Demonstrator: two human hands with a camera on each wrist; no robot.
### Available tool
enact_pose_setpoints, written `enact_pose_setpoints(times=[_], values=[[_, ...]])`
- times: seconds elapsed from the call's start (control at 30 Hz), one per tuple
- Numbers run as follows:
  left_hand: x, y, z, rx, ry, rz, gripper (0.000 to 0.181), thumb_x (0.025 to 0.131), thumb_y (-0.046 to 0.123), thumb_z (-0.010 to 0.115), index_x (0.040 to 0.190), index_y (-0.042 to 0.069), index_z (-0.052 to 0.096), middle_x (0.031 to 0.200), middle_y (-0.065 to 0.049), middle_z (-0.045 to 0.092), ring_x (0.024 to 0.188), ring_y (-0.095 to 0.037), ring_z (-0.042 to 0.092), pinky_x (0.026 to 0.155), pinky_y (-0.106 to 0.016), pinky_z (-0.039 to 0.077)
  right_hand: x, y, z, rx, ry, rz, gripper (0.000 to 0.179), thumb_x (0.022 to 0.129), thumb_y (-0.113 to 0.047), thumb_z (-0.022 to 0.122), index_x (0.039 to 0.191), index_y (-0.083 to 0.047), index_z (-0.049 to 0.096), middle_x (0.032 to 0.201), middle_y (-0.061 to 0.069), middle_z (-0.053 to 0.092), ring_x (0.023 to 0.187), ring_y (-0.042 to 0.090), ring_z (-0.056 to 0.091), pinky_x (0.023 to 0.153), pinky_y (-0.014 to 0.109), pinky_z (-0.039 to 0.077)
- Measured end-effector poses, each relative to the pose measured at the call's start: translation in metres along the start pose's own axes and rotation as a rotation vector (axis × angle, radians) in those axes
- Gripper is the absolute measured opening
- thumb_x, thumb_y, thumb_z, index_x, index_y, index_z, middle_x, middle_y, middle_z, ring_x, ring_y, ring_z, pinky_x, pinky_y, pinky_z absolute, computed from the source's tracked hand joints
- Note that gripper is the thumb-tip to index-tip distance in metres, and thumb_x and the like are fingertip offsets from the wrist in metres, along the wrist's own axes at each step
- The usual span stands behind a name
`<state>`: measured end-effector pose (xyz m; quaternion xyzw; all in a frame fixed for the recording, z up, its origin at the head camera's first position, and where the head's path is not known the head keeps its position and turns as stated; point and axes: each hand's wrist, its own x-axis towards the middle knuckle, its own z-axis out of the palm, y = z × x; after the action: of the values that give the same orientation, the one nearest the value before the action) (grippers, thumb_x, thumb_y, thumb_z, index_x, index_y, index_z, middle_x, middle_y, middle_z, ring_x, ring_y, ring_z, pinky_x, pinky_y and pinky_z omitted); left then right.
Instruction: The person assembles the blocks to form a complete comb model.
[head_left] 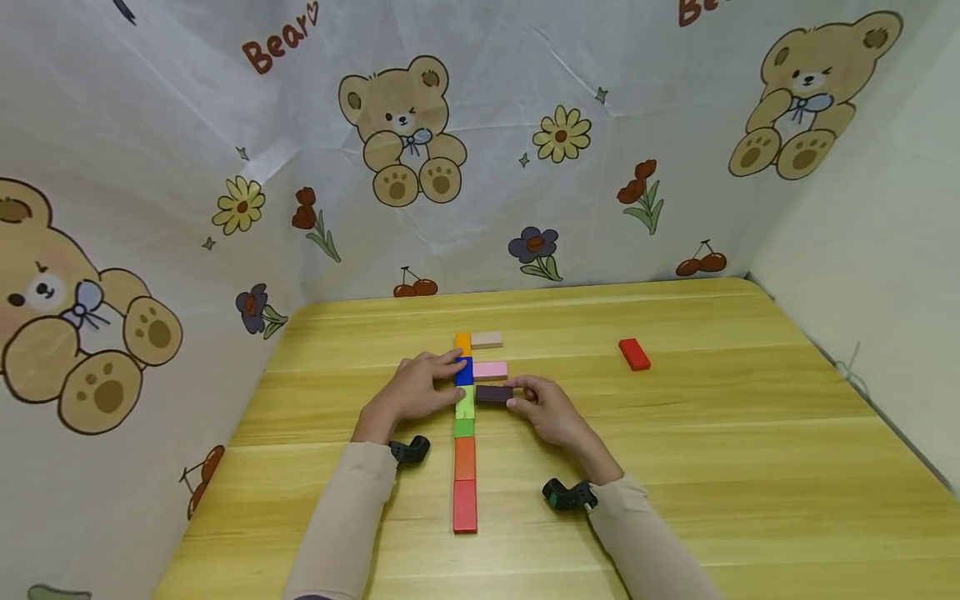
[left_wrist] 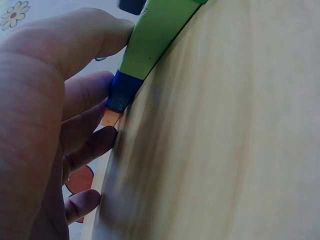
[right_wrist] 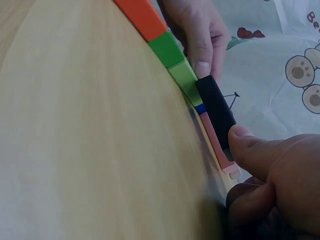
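A row of coloured blocks lies end to end on the table: orange-yellow (head_left: 463,342), blue (head_left: 464,375), light green (head_left: 468,408), green (head_left: 464,428), orange (head_left: 465,458) and red (head_left: 465,507). My left hand (head_left: 411,388) is at the row's left side, its fingertips touching the blue block and its thumb on the light green one. Between thumb and fingers, my right hand (head_left: 552,412) pinches a black block (head_left: 492,395), just right of the light green block. In the right wrist view, this black block (right_wrist: 215,110) appears slightly raised off the table.
Pink (head_left: 491,371) and beige (head_left: 487,339) blocks extend rightward from the row's far part. A separate red block (head_left: 634,354) lies farther right on the wooden table (head_left: 720,450). Bear-print cloth (head_left: 487,217) hangs behind the table and along its left side.
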<state>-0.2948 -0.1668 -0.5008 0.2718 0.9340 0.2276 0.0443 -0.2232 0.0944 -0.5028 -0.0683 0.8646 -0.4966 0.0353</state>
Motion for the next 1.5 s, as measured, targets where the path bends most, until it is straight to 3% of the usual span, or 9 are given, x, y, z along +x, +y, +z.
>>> enact_pose_setpoints(times=[0.47,0.73,1.03,1.2,1.5], values=[[0.0001,-0.0004,0.0013,0.006,-0.003,-0.012,0.061,0.093,0.053,0.063,0.148,0.033,0.048,0.161,0.017,0.034,0.139,-0.015,0.042,0.104,-0.04,0.032,-0.0001,0.0012,0.0033,-0.207,0.003,-0.065,0.026,0.096,-0.018,0.068,0.121,-0.013,0.07,0.082,0.002,0.049,0.077,0.017,0.045,0.072,0.034,0.035],[-0.0005,-0.0007,-0.0001,-0.014,-0.005,-0.025,0.061,0.093,0.053,0.064,0.148,0.033,0.049,0.161,0.019,0.035,0.139,-0.014,0.041,0.104,-0.04,0.031,0.0008,0.0009,0.0075,-0.257,0.024,-0.071,0.028,0.096,-0.019,0.069,0.123,-0.014,0.07,0.082,0.001,0.05,0.075,0.016,0.045,0.07,0.032,0.035],[-0.0003,0.0006,-0.0009,-0.014,-0.006,-0.019,0.061,0.093,0.052,0.064,0.148,0.032,0.048,0.161,0.017,0.035,0.139,-0.013,0.04,0.106,-0.039,0.03,0.0006,-0.0009,0.0065,-0.205,0.015,-0.048,0.034,0.094,-0.02,0.071,0.127,-0.013,0.068,0.084,0.003,0.049,0.077,0.017,0.045,0.07,0.033,0.035],[-0.0006,0.0001,-0.0009,-0.019,-0.005,-0.029,0.061,0.092,0.053,0.065,0.148,0.033,0.049,0.161,0.017,0.035,0.139,-0.014,0.041,0.106,-0.039,0.031,0.0005,-0.001,0.0039,-0.116,0.013,-0.044,0.038,0.093,-0.02,0.073,0.13,-0.013,0.065,0.084,0.004,0.046,0.076,0.017,0.042,0.069,0.031,0.034],[0.0001,0.0003,0.0001,-0.016,0.003,-0.019,0.061,0.092,0.052,0.066,0.147,0.031,0.05,0.161,0.017,0.036,0.138,-0.015,0.042,0.104,-0.039,0.032,0.0019,-0.0043,0.0006,0.002,0.078,-0.087,0.044,0.094,-0.019,0.072,0.135,-0.009,0.06,0.086,0.006,0.04,0.075,0.017,0.039,0.068,0.028,0.033]])
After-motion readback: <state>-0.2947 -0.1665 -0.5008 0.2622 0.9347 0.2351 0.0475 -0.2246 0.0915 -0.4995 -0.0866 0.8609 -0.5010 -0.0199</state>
